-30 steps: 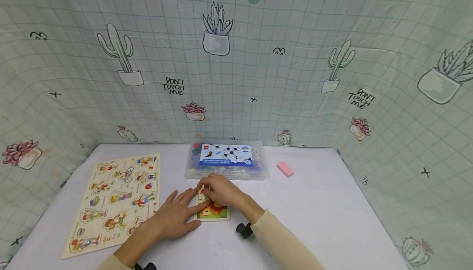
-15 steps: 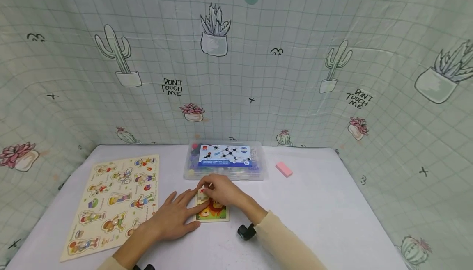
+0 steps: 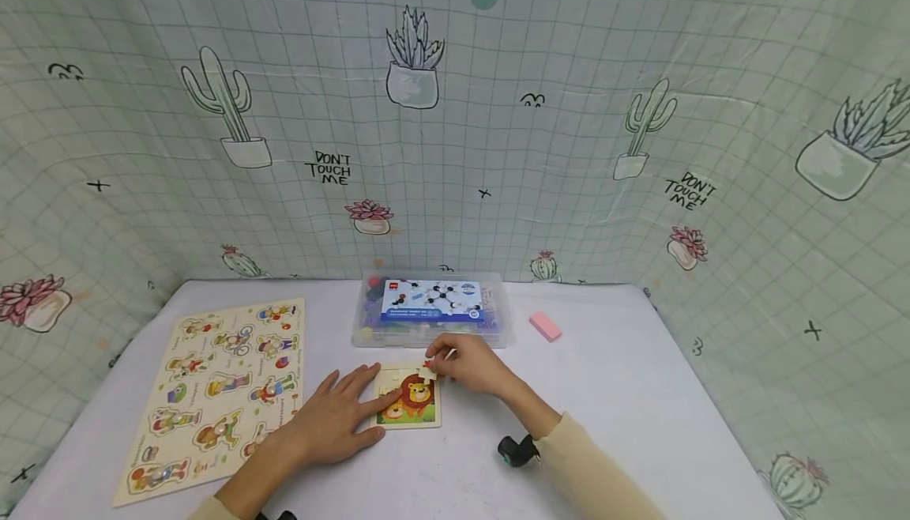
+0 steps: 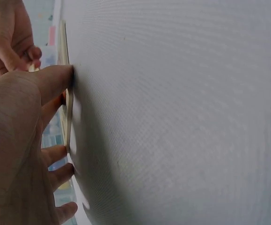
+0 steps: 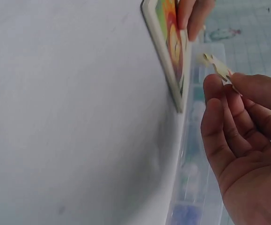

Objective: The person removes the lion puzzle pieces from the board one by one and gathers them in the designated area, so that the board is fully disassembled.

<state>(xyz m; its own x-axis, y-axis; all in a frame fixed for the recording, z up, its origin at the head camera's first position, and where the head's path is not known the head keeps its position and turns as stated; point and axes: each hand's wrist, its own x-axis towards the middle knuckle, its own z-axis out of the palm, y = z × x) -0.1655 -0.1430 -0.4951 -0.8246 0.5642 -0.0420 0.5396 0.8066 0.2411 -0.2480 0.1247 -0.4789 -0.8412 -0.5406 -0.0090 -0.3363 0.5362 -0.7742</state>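
A small wooden jigsaw puzzle [image 3: 418, 409] with a lion picture lies flat on the white table. My left hand [image 3: 337, 421] rests at its left side with fingers spread and fairly straight, the index finger reaching over the picture. In the left wrist view, the thumb touches the puzzle's edge. Over the puzzle's upper right corner, my right hand [image 3: 471, 362] pinches a pale puzzle piece [image 5: 217, 65] between thumb and fingers. That piece is raised off the board in the right wrist view. A pale patch shows at the picture's upper left, partly bare of lion print.
Behind the puzzle stands a clear plastic case [image 3: 434, 334] with a molecular model label. A pink eraser-like block [image 3: 545, 326] lies right of it. A large wooden board [image 3: 213, 409] with printed figures lies at the left. A patterned cloth [image 3: 455, 148] hangs behind the table.
My right hand has moved right from the puzzle's upper left to its upper right, carrying the pinched piece and uncovering the lion picture. The left hand stays in place.
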